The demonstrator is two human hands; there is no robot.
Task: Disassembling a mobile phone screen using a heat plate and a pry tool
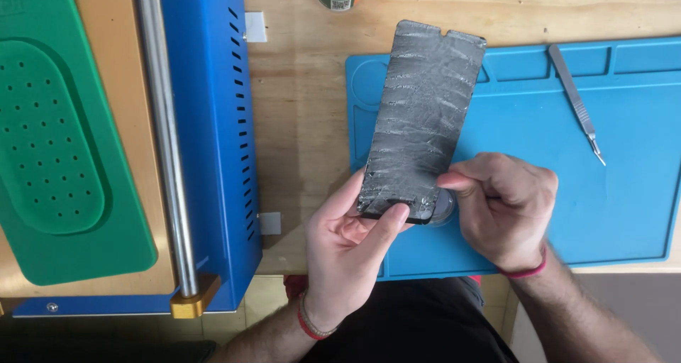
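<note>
Looking down from the head camera, the thin, flat, dark grey phone screen panel smeared with glue residue (pixel 423 114) is lifted above the blue silicone work mat (pixel 624 214). The left hand (pixel 352 253) pinches its near end; the right hand (pixel 504 210) is curled shut, thumb on the panel's corner. It looks light, stiff and brittle, best held by the edges.
</note>
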